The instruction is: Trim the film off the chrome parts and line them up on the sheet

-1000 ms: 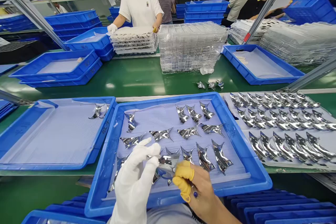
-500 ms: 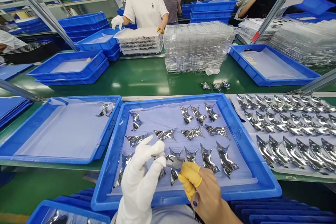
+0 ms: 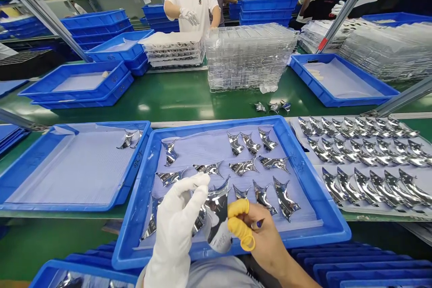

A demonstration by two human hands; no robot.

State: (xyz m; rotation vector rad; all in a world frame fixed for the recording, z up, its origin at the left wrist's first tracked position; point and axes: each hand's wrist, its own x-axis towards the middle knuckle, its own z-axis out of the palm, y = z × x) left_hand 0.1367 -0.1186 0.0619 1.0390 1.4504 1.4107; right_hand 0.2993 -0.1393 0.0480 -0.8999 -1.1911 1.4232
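Mirror-chrome curved piece (image 3: 216, 220) is lifted off the sheet and stands tilted nearly on end, just above the lower middle of the blue plastic tray (image 3: 216, 120) in front of you. Your left hand (image 3: 175, 229), in a white cotton glove, has its fingers curled in against the piece's left side. Your right hand (image 3: 265, 238) is bare, with two yellow finger cots (image 3: 238, 211) pressed to the piece's right edge, so the piece is pinched between both hands. A small dark blue tip shows between your right fingers; you cannot tell what it is.

On that tray's pale lilac sheet (image 3: 202, 144) lie at least twelve more chrome pieces (image 3: 285, 198), four in the back row, four in the middle, and the rest in front, partly hidden by your hands. To your left, a second blue tray (image 3: 67, 207) holds one or two pieces. To your right, a white sheet (image 3: 362, 209) carries three rows of them, six in the nearest row. Three more lie on the green belt (image 3: 175, 99), beside a tall stack of clear plastic trays (image 3: 249, 56). Across the belt stands a person in a white T-shirt (image 3: 191, 0), both hands gloved
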